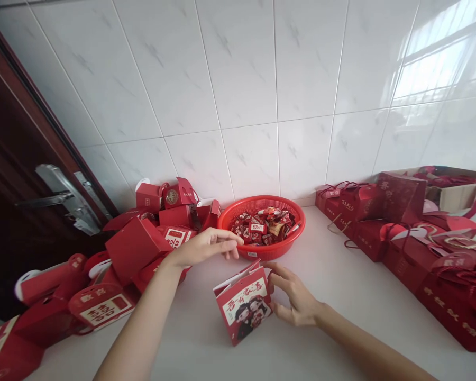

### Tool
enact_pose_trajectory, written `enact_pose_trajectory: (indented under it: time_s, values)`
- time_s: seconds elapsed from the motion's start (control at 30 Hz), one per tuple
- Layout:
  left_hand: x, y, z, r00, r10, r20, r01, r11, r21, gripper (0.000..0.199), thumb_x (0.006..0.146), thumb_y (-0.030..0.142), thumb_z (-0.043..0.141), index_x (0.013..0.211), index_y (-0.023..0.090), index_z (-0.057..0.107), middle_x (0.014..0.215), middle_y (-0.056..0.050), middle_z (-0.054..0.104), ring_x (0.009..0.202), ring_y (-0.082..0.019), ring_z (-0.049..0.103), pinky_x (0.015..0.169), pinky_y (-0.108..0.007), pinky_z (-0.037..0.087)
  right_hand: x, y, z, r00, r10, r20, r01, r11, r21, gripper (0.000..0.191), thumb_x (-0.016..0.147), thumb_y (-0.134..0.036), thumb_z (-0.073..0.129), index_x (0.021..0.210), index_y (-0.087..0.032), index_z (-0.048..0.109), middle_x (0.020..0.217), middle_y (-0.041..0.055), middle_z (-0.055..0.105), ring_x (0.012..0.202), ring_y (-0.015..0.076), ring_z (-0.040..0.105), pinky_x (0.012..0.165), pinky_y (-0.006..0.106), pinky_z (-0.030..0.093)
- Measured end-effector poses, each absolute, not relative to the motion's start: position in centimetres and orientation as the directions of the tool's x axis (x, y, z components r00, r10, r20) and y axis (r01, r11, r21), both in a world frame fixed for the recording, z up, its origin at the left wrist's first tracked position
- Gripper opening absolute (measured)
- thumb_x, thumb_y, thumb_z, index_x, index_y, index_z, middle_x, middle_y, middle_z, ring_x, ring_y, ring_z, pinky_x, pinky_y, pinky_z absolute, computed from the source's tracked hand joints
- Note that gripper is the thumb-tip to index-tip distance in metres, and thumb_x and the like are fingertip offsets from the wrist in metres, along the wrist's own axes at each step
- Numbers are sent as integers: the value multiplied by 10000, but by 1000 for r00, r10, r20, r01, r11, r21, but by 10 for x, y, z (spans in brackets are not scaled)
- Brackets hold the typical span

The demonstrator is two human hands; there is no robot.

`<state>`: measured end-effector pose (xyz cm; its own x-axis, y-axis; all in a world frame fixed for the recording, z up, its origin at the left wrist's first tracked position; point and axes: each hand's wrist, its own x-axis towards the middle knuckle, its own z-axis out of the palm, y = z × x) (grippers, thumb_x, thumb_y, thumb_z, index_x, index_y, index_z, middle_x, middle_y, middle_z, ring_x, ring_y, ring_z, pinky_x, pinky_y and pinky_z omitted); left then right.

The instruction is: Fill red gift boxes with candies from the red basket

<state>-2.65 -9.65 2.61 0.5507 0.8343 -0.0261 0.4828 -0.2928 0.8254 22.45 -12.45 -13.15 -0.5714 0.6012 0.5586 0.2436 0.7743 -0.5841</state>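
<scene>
A small red gift box (248,307) with a cartoon couple and Chinese lettering on its front stands tilted on the white table, its top partly spread. My right hand (295,296) grips it at the right side, index finger by the top edge and thumb lower down. My left hand (208,246) hovers above and left of the box, in front of the basket's near left rim. Its fingers are apart and loosely bent, and I see nothing in them. Behind both hands sits a red plastic basket (275,251) containing several wrapped candies (257,227).
Red boxes (138,248) lie in a loose heap on the left, beside a dark door (27,153) with a metal handle. Rows of closed red boxes (404,259) line the right. A cardboard carton (456,196) holds ribbons at the far right. White tiled wall (246,79) rises behind.
</scene>
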Motion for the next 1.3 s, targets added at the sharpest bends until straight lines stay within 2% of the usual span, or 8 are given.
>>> enact_pose_trajectory:
  time_s: [0.2,0.3,0.4,0.6,0.83,1.03,1.17,1.3]
  values:
    - [-2,-42,12,509,857,78,514,-376,771,341,804,397,657,1040,162,733,979,-81,767,903,-215,701,831,-320,552,227,-122,-134,-515,635,575,251,754,-607,106,852,-312,492,802,-218,491,1277,156,589,1114,294,608,888,435,496]
    - [13,-6,-5,464,879,113,654,-426,625,288,801,296,597,1009,161,744,997,-84,767,837,-224,710,765,-334,568,227,-120,-135,-442,661,606,266,742,-615,97,870,-241,462,777,-221,479,1193,132,624,1041,257,629,850,391,506]
    - [25,22,-21,459,872,169,719,-476,507,267,755,189,604,973,175,759,1042,-81,761,975,-241,697,898,-344,534,225,-119,-138,-410,663,627,283,746,-603,111,876,-190,464,771,-223,482,1138,108,641,1000,224,641,828,345,510]
    - [33,38,-46,431,877,214,748,-480,459,283,703,252,735,976,188,776,1078,-103,729,1046,-292,666,985,-386,490,221,-118,-145,-399,624,672,316,781,-538,124,880,-129,469,813,-223,512,1118,100,652,971,197,657,808,306,518]
    - [25,46,-66,383,892,239,732,-451,510,310,659,323,812,944,208,783,1009,-92,728,1007,-292,663,965,-395,499,220,-116,-140,-266,584,767,318,804,-502,139,910,-112,458,868,-228,524,1098,102,650,947,180,661,785,279,525]
    - [22,57,-74,345,894,285,641,-446,625,299,624,286,837,898,185,771,987,-92,756,925,-264,695,881,-380,548,223,-78,-96,-117,535,837,362,808,-466,105,911,-154,485,868,-221,553,1077,108,652,998,209,650,827,316,515]
    - [24,56,-71,350,870,348,514,-489,705,306,625,241,833,916,177,762,978,-82,769,910,-244,711,847,-352,572,212,-30,-65,-120,735,668,506,624,-595,174,822,-131,520,952,-216,600,997,76,675,873,215,645,769,334,501]
    - [25,52,-66,311,849,428,392,-525,756,333,680,265,817,989,168,741,1045,-99,761,974,-242,707,883,-361,574,198,8,-56,-176,856,485,602,484,-636,326,762,-92,574,1070,-187,625,1056,99,699,1005,249,629,842,347,468]
